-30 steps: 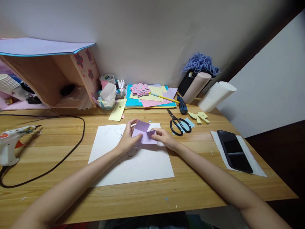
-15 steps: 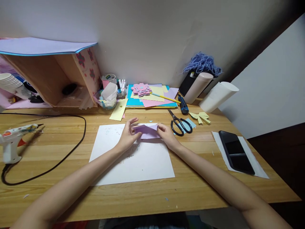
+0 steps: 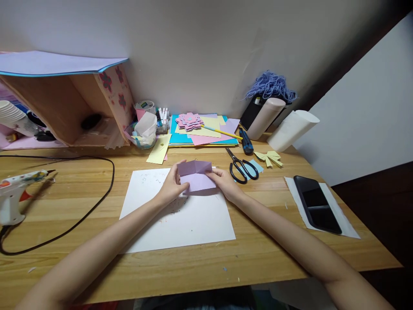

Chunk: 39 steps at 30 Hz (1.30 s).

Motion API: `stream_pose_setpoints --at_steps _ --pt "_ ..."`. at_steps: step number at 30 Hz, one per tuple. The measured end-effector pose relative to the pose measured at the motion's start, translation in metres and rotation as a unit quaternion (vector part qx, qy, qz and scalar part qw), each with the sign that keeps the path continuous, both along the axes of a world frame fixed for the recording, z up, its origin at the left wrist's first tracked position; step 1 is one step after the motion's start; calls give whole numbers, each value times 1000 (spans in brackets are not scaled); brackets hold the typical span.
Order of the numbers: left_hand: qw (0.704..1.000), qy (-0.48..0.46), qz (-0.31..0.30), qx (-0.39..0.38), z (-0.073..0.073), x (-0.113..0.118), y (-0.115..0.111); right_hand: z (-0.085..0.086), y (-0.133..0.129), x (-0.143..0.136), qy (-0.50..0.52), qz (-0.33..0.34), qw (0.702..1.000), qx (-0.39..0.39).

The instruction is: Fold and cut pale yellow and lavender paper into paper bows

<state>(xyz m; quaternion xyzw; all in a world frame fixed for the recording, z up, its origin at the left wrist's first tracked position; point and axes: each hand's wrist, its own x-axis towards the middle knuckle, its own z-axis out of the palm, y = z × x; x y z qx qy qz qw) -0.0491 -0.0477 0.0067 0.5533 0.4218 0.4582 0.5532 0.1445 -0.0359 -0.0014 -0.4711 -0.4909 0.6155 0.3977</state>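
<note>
Opened out again since half a second ago, when pressed into a low flat wedge: lilac paper [image 3: 196, 176] now showing a broad face with creases running up to its far edge, much as a second back but squarer and lifted a little toward the wall; by the look of it, a fold being unfolded or turned over between the hands, so work on this one piece judged mid-fold rather than finished. Held over the far edge of the white sheet [image 3: 180, 215], on the desk [image 3: 258, 258], just clear of or lightly touching it, hard to tell which. Left hand [image 3: 172, 187] at the paper's left edge, thumb up along the side and fingers curled under, pinching that edge; right hand [image 3: 226, 183] at the right edge, fingers bent and closed on the corner, thumb on top; both forearms stretched forward from the near corners and converging on the paper, wrists low near the sheet. Otherwise as before: scissors [image 3: 241, 168] lying just right of the right hand, apart from it; cutter [image 3: 247, 144] beyond them; yellow bow [image 3: 269, 158] further right; phone [image 3: 318, 204] on its own scrap of paper, well off to the right; glue gun [image 3: 16, 193] and its cable [image 3: 97, 202] far left; stack of coloured papers [image 3: 203, 129] at the wall.
</note>
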Motion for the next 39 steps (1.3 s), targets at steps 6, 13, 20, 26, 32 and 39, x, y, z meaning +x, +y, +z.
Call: stream_pose_setpoints --at_steps 6,13,20,26,32,39 --pt "995 -23 0 -92 8 -3 2 4 1 4 -14 70 997 -40" --pt "988 -28 -35 -150 11 -8 5 12 -5 3 -3 120 993 1" --pt "985 -3 -113 -133 17 -10 8 15 -6 4 -4 153 988 15" --pt "981 -32 -115 -154 15 -10 9 15 -5 7 21 155 987 -20" --pt "983 -26 -116 -142 14 -8 9 14 -5 6 21 170 985 -15" --pt "985 93 142 26 6 0 -1 6 -4 4 35 119 992 -11"
